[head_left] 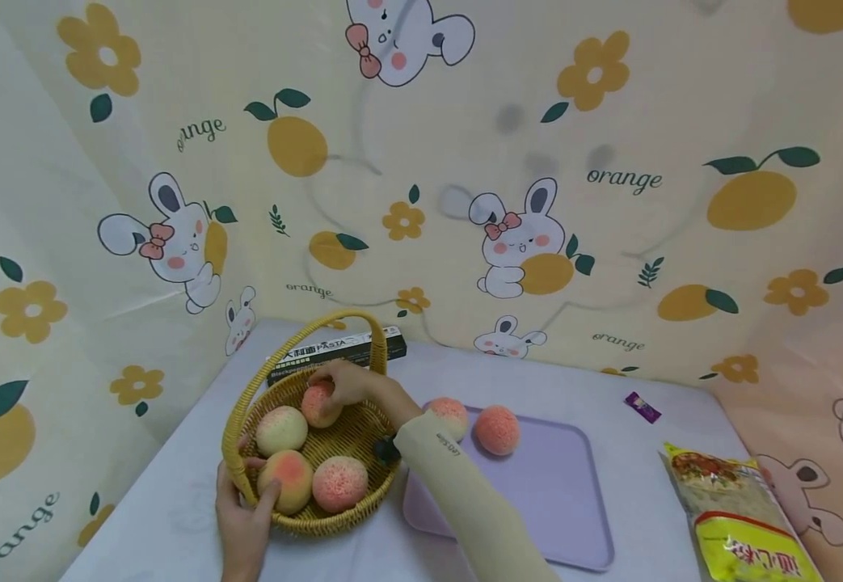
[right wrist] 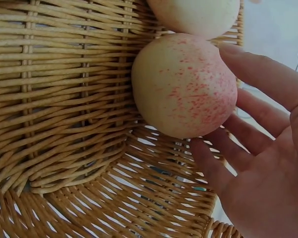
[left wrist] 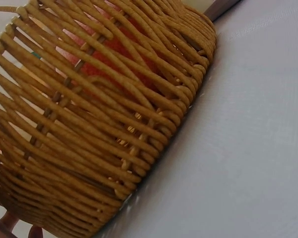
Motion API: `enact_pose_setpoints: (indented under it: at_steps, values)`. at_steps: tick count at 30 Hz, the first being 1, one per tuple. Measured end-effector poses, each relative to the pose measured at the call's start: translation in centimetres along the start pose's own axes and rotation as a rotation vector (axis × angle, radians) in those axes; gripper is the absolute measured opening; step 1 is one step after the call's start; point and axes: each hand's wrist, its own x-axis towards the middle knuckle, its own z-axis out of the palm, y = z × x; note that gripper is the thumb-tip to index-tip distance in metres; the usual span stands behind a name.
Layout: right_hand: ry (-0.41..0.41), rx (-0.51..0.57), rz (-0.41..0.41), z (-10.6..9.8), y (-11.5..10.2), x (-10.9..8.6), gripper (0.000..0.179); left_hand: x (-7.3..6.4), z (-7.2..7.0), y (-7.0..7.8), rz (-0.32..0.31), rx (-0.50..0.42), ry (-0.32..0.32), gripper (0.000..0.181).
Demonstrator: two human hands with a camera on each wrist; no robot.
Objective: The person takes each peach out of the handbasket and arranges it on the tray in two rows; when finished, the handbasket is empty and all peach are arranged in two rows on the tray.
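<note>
A yellow woven basket [head_left: 315, 527] with a tall arched handle stands at the left of the table. My left hand [head_left: 242, 513] grips its front-left rim, thumb beside a yellow-orange peach [head_left: 292, 482]. In the left wrist view, the basket's wicker wall [left wrist: 89, 109] hides most of that hand. Inside the basket, my right hand [head_left: 351, 383] holds a pink-speckled peach [right wrist: 184, 84] near the back wall, with thumb and fingers around it. Beside it lies a pale peach [head_left: 281, 431], and a pink peach [head_left: 340, 484] sits at the front.
Right of the basket lies a lilac tray [head_left: 559, 505] with two pink peaches [head_left: 497, 430] at its back left. A black pasta box [head_left: 395, 343] is behind the basket. Far right are a yellow food bag [head_left: 744, 517] and a small purple packet [head_left: 642, 407]. Patterned cloth hangs behind.
</note>
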Motion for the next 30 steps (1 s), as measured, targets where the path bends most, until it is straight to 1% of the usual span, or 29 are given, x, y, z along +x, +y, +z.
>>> enact_pose_setpoints:
  at_steps: [4, 8, 13, 16, 20, 24, 30]
  values:
    - [-0.029, -0.054, 0.009, 0.2, -0.2, 0.0, 0.062, 0.1, -0.2, 0.0, -0.013, 0.021, -0.002, 0.075]
    - [-0.061, -0.106, 0.003, 0.0, -0.9, -0.1, 0.066, 0.1, -0.2, 0.0, -0.015, 0.017, -0.004, 0.075]
    - [-0.06, -0.151, -0.032, 0.2, -1.3, 0.0, 0.062, 0.1, 0.0, 0.0, 0.003, 0.01, 0.005, 0.073]
    - [-0.078, -0.147, -0.031, 0.7, -1.2, 0.1, 0.061, 0.0, 0.1, -0.1, 0.009, 0.023, 0.007, 0.072]
    - [-0.093, -0.07, 0.005, 1.2, -0.7, 0.0, 0.064, -0.1, 0.2, -0.2, -0.012, 0.017, 0.008, 0.073]
    - [-0.072, -0.008, 0.02, 1.4, -0.1, 0.2, 0.065, -0.2, 0.2, -0.1, -0.019, 0.011, 0.016, 0.074]
    - [-0.057, 0.016, 0.007, 1.6, 0.5, 0.5, 0.065, -0.1, 0.3, 0.2, 0.003, 0.02, 0.022, 0.073]
